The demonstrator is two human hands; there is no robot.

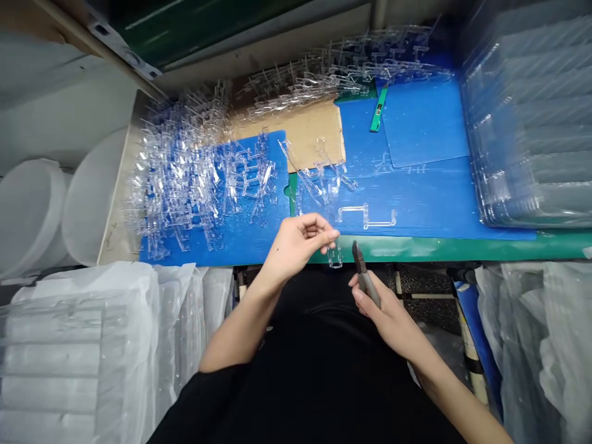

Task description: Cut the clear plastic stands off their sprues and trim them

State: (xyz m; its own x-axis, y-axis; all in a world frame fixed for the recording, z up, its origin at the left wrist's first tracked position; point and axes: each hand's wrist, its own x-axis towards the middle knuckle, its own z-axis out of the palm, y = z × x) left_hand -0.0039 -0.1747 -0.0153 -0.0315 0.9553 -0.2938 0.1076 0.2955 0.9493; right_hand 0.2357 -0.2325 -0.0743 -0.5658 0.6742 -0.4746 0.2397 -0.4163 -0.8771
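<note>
Between the fingertips of my left hand is a small clear plastic part, hanging down over the table's front edge. My right hand is closed around the grey handles of a pair of nippers, whose dark jaws point up and stand apart from the part. Just beyond, a clear stepped plastic runner lies on the blue sheet. More clear pieces lie loosely behind my left hand.
A dense heap of clear plastic mouldings covers the left side, with more along the back. A green cutter lies by a cardboard piece. Stacked clear trays stand at right. White bagged stacks are below left.
</note>
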